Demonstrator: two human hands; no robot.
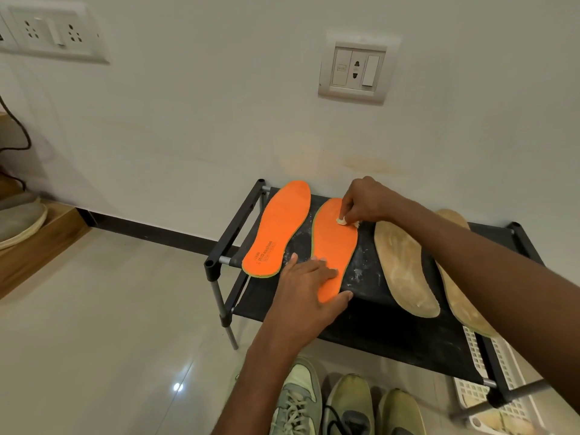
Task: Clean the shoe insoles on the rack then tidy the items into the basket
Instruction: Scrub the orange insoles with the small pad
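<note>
Two orange insoles lie on the black rack [370, 277]: one at the left [277, 227], one beside it [334, 243]. My left hand [309, 291] rests flat on the heel end of the second orange insole. My right hand [365, 200] pinches a small pale wad [341, 220] against that insole's toe end. Two tan insoles lie to the right, the nearer one [403, 268] fully in view, the other [461, 296] partly hidden by my right forearm.
A white slotted basket [505, 387] stands on the floor under the rack's right end. Three shoes [345, 403] sit on the floor in front. White powder specks dot the rack's top. A wooden step with more shoes [22, 218] is at the far left. Wall sockets hang above.
</note>
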